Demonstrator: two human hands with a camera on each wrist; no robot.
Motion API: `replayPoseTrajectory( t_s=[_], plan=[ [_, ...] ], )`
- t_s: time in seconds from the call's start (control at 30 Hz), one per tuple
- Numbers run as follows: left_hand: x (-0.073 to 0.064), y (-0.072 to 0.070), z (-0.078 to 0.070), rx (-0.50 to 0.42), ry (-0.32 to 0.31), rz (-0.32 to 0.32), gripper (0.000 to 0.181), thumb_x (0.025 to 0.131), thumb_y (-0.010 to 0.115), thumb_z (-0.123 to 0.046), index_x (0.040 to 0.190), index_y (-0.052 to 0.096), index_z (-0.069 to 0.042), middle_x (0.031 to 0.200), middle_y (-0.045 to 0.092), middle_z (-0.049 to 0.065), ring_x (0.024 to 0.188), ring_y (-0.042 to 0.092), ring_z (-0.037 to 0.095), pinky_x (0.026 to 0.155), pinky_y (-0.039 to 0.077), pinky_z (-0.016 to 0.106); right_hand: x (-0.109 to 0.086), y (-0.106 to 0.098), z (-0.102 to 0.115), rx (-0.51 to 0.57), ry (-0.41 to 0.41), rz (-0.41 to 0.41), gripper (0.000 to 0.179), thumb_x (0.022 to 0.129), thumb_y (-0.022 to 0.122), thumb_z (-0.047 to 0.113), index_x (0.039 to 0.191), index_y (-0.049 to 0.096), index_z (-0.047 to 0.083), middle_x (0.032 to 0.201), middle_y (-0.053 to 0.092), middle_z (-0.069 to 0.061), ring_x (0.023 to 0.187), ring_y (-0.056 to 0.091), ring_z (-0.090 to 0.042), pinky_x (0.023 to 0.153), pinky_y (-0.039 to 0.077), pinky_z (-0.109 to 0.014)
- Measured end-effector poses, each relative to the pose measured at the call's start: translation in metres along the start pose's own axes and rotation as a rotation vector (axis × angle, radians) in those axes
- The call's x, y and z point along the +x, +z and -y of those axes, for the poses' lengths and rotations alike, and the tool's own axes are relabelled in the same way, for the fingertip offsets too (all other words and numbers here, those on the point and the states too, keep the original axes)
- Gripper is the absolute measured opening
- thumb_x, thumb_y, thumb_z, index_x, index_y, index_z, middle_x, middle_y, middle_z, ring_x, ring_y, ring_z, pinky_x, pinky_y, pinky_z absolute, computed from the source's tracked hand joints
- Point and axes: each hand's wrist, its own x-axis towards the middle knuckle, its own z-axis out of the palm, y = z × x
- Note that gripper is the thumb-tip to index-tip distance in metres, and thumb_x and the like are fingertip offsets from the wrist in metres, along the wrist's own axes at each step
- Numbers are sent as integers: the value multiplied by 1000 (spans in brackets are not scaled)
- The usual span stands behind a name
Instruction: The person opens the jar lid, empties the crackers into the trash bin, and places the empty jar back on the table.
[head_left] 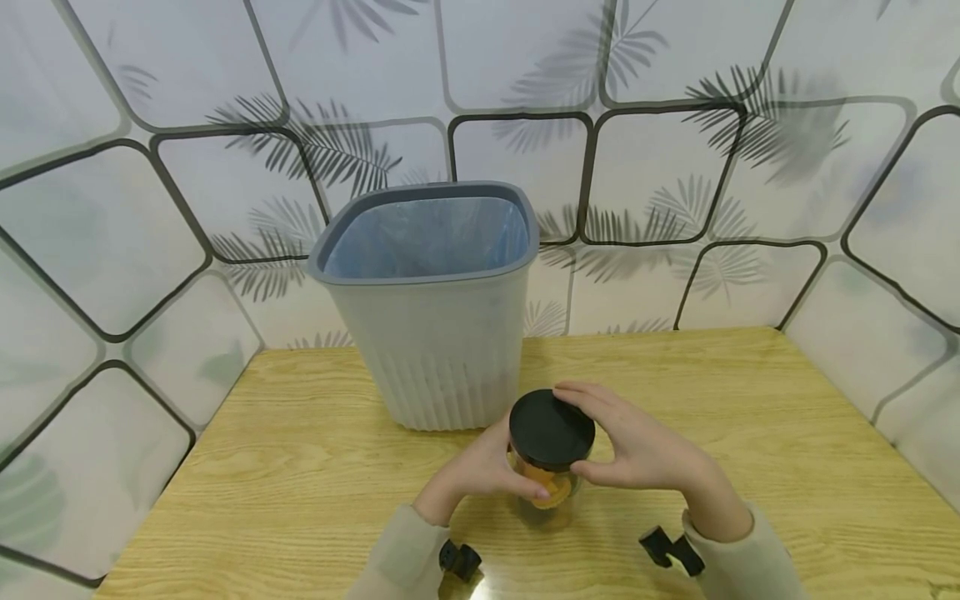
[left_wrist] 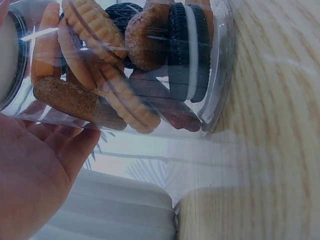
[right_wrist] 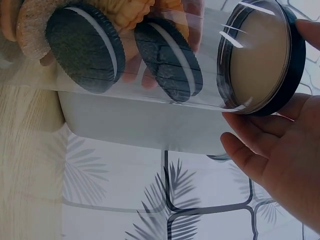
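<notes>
A clear jar (head_left: 553, 493) with a black lid (head_left: 551, 429) stands upright on the wooden table. Through its wall show mixed biscuits, among them a dark sandwich cookie (left_wrist: 190, 52) with white cream and ridged golden cookies (left_wrist: 125, 95). My left hand (head_left: 483, 465) holds the jar's side below the lid, thumb across the front and fingers behind. From the right, my right hand (head_left: 648, 442) grips the lid's rim between thumb and fingers. In the right wrist view the lid (right_wrist: 296, 60) sits on the jar's mouth, fingertips at its edge.
Right behind the jar stands a tall grey-white waste bin (head_left: 442, 350) with a grey rim and a bluish liner (head_left: 435, 237). Patterned wall covering (head_left: 660, 183) closes off the table's back and sides. Small black mounts (head_left: 459, 560) sit at both wrists.
</notes>
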Motion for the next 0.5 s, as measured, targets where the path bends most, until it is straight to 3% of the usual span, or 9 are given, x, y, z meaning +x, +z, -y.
replayPoseTrajectory(
  t_s=[0.13,0.23,0.33,0.5],
  plan=[
    [0,0,8,2,-1,1,98,67,74,4,141,13,-16,139,29,4,123,33,16,98,30,35,0,0,-1,-1,-12,7,68,76,68,25,131,37,0,134,35,-12,121,35,-26,90,37,-45],
    [0,-1,0,3,-3,4,96,67,73,6,140,13,-12,138,29,8,122,33,17,98,30,35,-1,-1,-1,2,2,15,70,75,69,26,132,36,0,135,34,-11,122,33,-25,90,36,-45],
    [0,-1,-6,-3,-3,5,95,67,72,7,140,13,-9,138,29,10,122,33,17,98,30,35,-1,-1,2,2,50,18,74,76,69,32,133,35,1,135,33,-12,122,33,-25,91,36,-44],
    [0,0,5,2,-10,-2,97,67,73,5,141,13,-15,139,29,4,123,33,16,98,29,35,-1,-2,8,-49,139,-18,82,73,67,47,133,34,0,132,36,-16,119,35,-28,91,36,-45]
  ],
)
